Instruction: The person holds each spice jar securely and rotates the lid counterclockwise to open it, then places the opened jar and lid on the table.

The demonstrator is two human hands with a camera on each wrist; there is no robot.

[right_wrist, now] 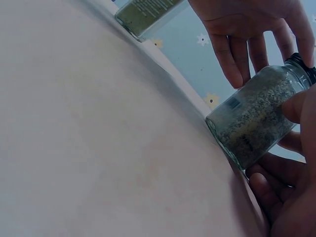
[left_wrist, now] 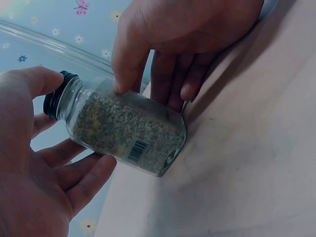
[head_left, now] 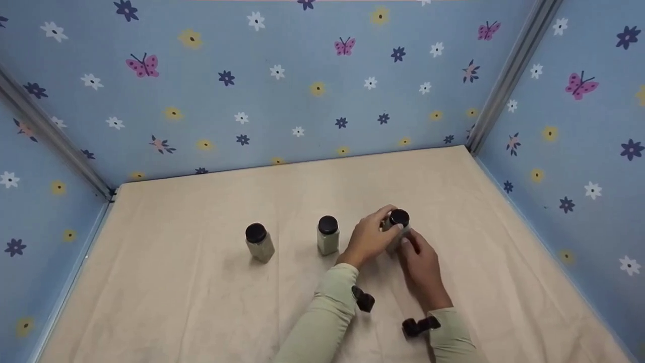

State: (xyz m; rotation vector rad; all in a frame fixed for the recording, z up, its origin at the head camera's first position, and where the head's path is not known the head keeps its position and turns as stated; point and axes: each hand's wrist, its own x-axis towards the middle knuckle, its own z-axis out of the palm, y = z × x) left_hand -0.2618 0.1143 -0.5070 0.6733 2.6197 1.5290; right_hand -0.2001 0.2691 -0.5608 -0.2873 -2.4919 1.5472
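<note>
Both hands are on a glass jar (head_left: 399,218) with a black screw cap at the right of the table. In the left wrist view the jar (left_wrist: 126,123) shows coarse grey-green, partly yellowish contents and a barcode label. My left hand (head_left: 368,238) holds it near the top, thumb on the cap (left_wrist: 55,98) and fingers behind. Lower down, my right hand (head_left: 423,262) grips the glass body between thumb and fingers. The jar's base (right_wrist: 227,145) is down at the cloth in the right wrist view. Beside my left hand stands a second black-capped jar (head_left: 328,239) with pale green contents.
A third similar jar (head_left: 260,247) stands farther left, its cap leaning leftward in view. Beige cloth (head_left: 211,292) with creases covers the table. Blue flowered panels (head_left: 282,101) with grey corner posts (head_left: 514,75) enclose the back and both sides.
</note>
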